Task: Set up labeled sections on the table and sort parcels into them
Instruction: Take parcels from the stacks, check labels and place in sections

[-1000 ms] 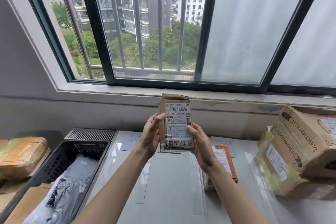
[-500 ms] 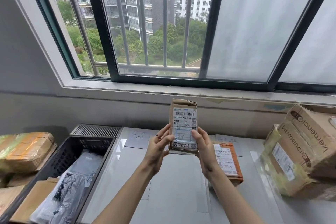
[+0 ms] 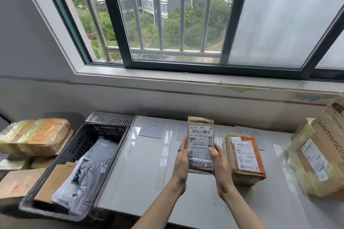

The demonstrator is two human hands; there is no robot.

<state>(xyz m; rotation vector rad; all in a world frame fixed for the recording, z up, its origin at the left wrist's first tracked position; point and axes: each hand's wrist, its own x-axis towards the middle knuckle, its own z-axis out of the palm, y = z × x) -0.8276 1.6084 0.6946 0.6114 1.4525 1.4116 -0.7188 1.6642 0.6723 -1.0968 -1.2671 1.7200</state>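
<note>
Gripping brown parcel (image 3: 200, 145) between both hands, left hand (image 3: 183, 156), right hand (image 3: 217, 161)

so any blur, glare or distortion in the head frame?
Head view: the held parcel label is sharp; the big box at right is smeared; window light streaks the glossy table; the wide lens bows the window frame.

hands: 2 (image 3: 183, 161) (image 3: 219, 165) | parcel held: 1 (image 3: 200, 145); parcel on desk: 1 (image 3: 245, 158) | black crate: 1 (image 3: 104, 132); paper labels on desk: 3 (image 3: 151, 128)
</note>
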